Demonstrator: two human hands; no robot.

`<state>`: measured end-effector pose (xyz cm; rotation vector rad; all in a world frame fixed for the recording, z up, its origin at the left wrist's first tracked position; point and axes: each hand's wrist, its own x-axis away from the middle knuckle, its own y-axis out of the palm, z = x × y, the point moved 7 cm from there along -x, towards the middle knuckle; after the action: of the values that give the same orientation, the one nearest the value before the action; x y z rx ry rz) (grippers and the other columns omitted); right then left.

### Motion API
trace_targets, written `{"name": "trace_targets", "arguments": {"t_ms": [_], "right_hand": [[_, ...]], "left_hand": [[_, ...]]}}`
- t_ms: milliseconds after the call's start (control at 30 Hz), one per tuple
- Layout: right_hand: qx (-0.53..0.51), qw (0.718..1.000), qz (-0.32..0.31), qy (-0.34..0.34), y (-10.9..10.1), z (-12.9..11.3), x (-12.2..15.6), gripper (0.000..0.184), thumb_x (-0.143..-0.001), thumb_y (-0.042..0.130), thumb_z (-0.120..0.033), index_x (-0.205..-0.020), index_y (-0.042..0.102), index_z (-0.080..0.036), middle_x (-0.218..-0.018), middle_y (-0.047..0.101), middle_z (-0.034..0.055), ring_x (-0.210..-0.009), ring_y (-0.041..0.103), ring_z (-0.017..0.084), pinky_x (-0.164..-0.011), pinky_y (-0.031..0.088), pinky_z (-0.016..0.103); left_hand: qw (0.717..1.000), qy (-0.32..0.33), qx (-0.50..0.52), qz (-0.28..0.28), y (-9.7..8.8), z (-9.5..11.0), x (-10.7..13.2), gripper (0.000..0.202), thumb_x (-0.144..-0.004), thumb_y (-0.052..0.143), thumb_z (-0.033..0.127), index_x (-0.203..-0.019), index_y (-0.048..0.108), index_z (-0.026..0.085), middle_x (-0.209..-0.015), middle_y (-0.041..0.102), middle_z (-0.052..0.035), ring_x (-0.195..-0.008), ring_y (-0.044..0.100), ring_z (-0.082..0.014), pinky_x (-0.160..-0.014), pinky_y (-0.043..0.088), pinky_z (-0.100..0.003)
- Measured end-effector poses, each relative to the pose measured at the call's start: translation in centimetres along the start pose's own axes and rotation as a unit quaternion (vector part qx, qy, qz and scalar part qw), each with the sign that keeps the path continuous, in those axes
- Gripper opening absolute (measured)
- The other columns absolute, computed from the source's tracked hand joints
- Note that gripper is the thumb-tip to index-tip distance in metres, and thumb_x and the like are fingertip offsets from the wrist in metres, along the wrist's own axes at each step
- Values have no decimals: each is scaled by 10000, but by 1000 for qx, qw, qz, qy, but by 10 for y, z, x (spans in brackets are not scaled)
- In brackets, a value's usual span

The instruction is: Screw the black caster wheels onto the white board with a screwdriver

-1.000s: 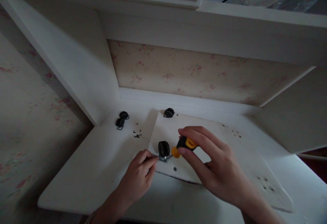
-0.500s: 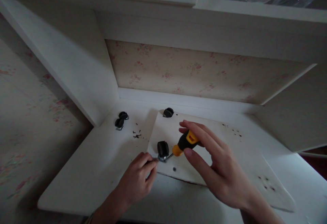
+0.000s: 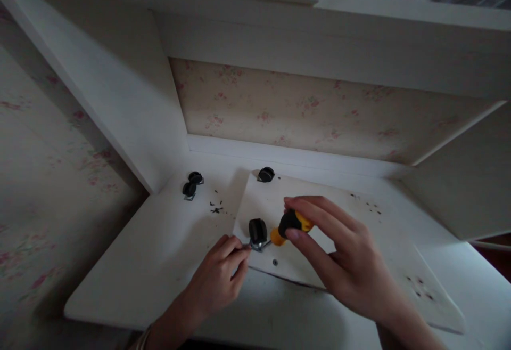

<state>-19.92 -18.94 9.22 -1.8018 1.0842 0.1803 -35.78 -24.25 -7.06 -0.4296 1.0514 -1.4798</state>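
My right hand (image 3: 339,249) grips a screwdriver (image 3: 293,225) with a black and yellow handle, thumb below and fingers over the top. Its short metal shaft slants down left to the metal mounting plate of a black caster wheel (image 3: 257,231), which sits at the near left corner of a white board (image 3: 311,265). At the left edge of that plate, my left hand (image 3: 221,270) is pinched closed; a thin grey metal piece shows at its fingertips, and I cannot make out what it is. A small round dark screw or hole (image 3: 275,262) is in the board near the caster.
Another caster (image 3: 266,174) stands at the board's far left corner. Two loose casters (image 3: 192,185) lie on the white desktop (image 3: 131,265), with several small dark screws (image 3: 216,210) nearby. Dark holes mark the board's right end. A white cabinet (image 3: 239,30) overhangs the desk.
My right hand has turned slightly on the screwdriver handle, its fingers curling closer around it. The left hand stays at the caster's plate. The whole view has shifted a little.
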Motion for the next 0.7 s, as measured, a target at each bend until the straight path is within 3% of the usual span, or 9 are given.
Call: {"name": "trace_targets", "arguments": {"t_ms": [67, 233, 367, 433, 500, 567, 700], "right_hand": [[25, 999, 34, -2, -4, 0, -1, 312, -934, 651, -232, -1244, 614, -239, -1095, 633, 60, -958, 656, 154, -807, 607, 265], [6, 999, -38, -3, 5, -1, -1, 431, -1006, 489, -194, -1435, 482, -237, -1369, 576, 102, -1265, 567, 199, -1019, 545, 349], [-1, 1000, 18, -23, -2, -6, -1, 329, -928, 649, -190, -1253, 619, -240, -1110, 654, 61, -986, 671, 159, -803, 618, 259], [15, 1000, 22, -13, -2, -6, -2, 367, -937, 640, -212, -1300, 596, -233, -1166, 633, 79, -1036, 657, 170, -842, 618, 277], [18, 1000, -19, -5, 3, -5, -1, 470, -979, 562, -217, -1441, 480, -230, -1325, 589, 106, -1209, 597, 193, -994, 570, 337], [2, 998, -54, -18, 7, -8, 0, 504, -992, 526, -191, -1483, 423, -238, -1374, 578, 99, -1272, 563, 188, -1049, 534, 340], [2, 999, -8, -32, 1, -12, 3, 346, -922, 664, -198, -1258, 600, -250, -1121, 628, 59, -1002, 655, 138, -753, 614, 183]], "left_hand": [[1000, -2, -3, -3, 0, 0, 0, 208, -976, 482, 139, -1074, 662, 172, -927, 604, -61, -924, 584, -210, -842, 523, -384], [1000, -3, 9, 8, 1, -2, 2, 238, -971, 479, 136, -1106, 673, 166, -940, 615, -70, -927, 592, -210, -846, 523, -379], [998, -20, 44, 43, 0, -7, 3, 246, -974, 486, 164, -1103, 694, 188, -955, 617, -68, -918, 605, -195, -846, 511, -359], [993, -50, 79, 65, -1, -12, 5, 241, -984, 483, 197, -1073, 707, 207, -966, 613, -63, -925, 611, -186, -855, 506, -343], [984, -94, 126, 87, -1, -19, 7, 241, -991, 484, 246, -1050, 717, 226, -978, 607, -59, -943, 614, -183, -860, 506, -326], [966, -149, 178, 112, 1, -30, 11, 243, -988, 494, 310, -1024, 723, 239, -999, 595, -60, -942, 610, -186, -816, 513, -306], [904, -274, 289, 156, 10, -55, 19, 244, -923, 567, 384, -1063, 685, 223, -1081, 587, -71, -908, 600, -192, -747, 505, -302]]}}
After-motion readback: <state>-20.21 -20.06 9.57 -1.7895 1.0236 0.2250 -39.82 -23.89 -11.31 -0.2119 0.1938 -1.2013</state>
